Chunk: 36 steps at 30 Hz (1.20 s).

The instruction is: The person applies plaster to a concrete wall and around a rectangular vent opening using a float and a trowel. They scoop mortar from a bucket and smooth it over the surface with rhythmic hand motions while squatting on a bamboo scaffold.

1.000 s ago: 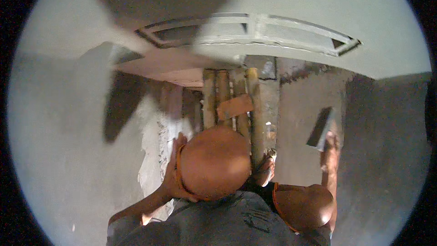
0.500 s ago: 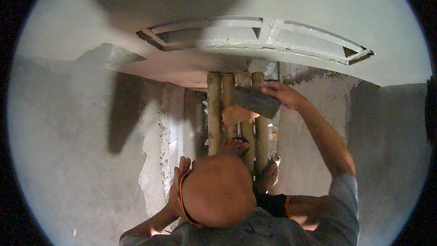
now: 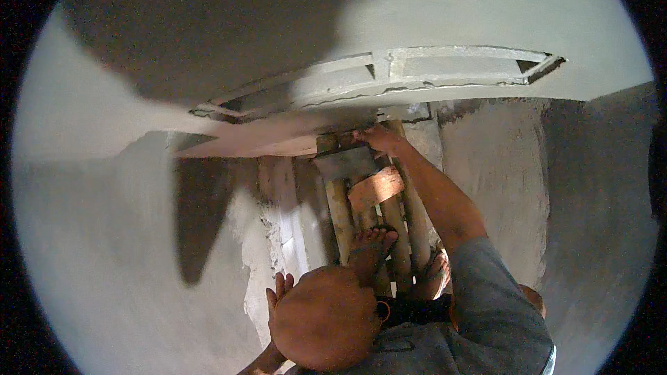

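From afar, I watch my right hand (image 3: 379,140) grip a flat grey rectangular board (image 3: 345,164), now shifted mid-frame; left hand (image 3: 275,297) spread.

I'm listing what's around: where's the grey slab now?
The grey slab is near the head view's centre, just left of the right hand, beyond the orange-brown slab.

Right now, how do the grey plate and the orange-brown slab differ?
Colour: the grey plate is dull; the orange-brown slab is warmer, partly brightly lit.
Contact: the right hand holds the plate; no hand touches the slab.
Place: the plate is nearer the wall, the slab nearer the feet.
Shared: both look flat, roughly rectangular.
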Available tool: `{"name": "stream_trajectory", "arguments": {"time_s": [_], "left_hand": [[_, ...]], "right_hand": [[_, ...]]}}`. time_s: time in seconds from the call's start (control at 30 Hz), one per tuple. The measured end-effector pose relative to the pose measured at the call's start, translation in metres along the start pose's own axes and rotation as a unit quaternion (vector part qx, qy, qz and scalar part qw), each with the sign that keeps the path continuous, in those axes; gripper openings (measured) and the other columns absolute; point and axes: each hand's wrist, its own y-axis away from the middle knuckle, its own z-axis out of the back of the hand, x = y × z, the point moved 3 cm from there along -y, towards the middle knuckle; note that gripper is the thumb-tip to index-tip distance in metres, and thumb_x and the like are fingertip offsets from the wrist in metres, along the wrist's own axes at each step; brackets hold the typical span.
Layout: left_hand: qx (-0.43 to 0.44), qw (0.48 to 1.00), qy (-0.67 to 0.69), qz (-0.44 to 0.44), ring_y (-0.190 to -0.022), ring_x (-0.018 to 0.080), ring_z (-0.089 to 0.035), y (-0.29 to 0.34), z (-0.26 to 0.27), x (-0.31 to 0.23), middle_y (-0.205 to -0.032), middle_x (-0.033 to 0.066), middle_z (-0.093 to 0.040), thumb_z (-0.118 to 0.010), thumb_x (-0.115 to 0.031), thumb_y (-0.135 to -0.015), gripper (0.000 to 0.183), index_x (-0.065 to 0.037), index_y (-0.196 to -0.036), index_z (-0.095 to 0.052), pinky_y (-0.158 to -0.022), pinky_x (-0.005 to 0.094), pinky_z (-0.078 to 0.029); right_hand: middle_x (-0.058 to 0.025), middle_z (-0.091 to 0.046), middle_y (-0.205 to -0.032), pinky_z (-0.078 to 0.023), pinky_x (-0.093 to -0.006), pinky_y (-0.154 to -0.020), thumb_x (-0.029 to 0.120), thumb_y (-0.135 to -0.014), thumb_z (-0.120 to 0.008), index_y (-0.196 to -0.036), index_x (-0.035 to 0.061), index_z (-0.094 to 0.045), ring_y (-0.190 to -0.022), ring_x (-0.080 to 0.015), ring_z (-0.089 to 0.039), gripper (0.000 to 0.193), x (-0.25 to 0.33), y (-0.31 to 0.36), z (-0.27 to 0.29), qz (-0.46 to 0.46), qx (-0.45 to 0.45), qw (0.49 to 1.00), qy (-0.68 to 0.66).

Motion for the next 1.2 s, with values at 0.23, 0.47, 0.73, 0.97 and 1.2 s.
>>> {"name": "stream_trajectory", "arguments": {"time_s": [0.23, 0.47, 0.73, 0.97, 1.2], "left_hand": [[-0.043, 0.96, -0.273, -0.051, -0.159, 0.0342, -0.014, -0.027, -0.012, -0.001, -0.171, 0.0094, -0.022, -0.037, -0.063, -0.102, 0.076, -0.02, -0.163, -0.026, -0.125, 0.062, -0.006], [-0.071, 0.892, -0.442, -0.067, -0.158, 0.0341, -0.016, -0.04, -0.002, 0.003, -0.171, 0.0106, -0.022, -0.036, -0.064, -0.103, 0.077, -0.02, -0.164, -0.022, -0.125, 0.0601, -0.009], [-0.102, 0.726, -0.677, -0.068, -0.157, 0.034, -0.02, -0.045, 0.014, -0.006, -0.171, 0.012, -0.022, -0.035, -0.065, -0.104, 0.077, -0.021, -0.165, -0.019, -0.125, 0.058, -0.012], [-0.048, 0.522, -0.846, -0.1, -0.157, 0.034, -0.022, -0.036, 0.007, -0.002, -0.171, 0.0132, -0.023, -0.034, -0.065, -0.105, 0.078, -0.021, -0.166, -0.015, -0.126, 0.0561, -0.015], [-0.11, 0.091, -0.961, -0.236, -0.152, 0.0342, -0.033, -0.107, -0.079, -0.023, -0.169, 0.0136, -0.027, -0.05, -0.058, -0.103, 0.083, -0.018, -0.167, -0.017, -0.123, 0.0526, -0.026]], "right_hand": [[-0.0107, -0.065, -0.137, -0.053, -0.0593, -0.096, 0.05, -0.103, -0.049, -0.13, 0.0133, -0.068, -0.124, -0.0338, -0.06, 0.049, -0.005, 0.051, 0.018, 0.015, -0.088, 0.993, -0.076], [-0.0113, -0.067, -0.134, -0.052, -0.0423, -0.098, 0.045, -0.101, -0.051, -0.132, 0.0108, -0.067, -0.105, -0.0243, -0.064, 0.049, 0.032, 0.11, 0.017, 0.057, -0.09, 0.994, -0.033], [-0.0179, -0.067, -0.133, -0.05, -0.0385, -0.104, 0.04, -0.096, -0.068, -0.138, 0.0006, -0.062, -0.123, -0.03, -0.063, 0.058, -0.025, 0.108, 0.008, 0.147, -0.131, 0.98, -0.031], [-0.02, -0.07, -0.125, -0.052, -0.0386, -0.099, 0.043, -0.091, -0.073, -0.133, -0.0057, -0.064, -0.113, -0.0279, -0.067, 0.065, -0.014, 0.096, -0.01, 0.153, -0.162, 0.975, 0.025], [-0.0157, -0.075, -0.11, -0.054, -0.0383, -0.089, 0.037, -0.086, -0.076, -0.125, -0.0021, -0.07, -0.1, -0.023, -0.069, 0.055, -0.028, 0.084, -0.01, 0.129, -0.149, 0.979, 0.061]]}}
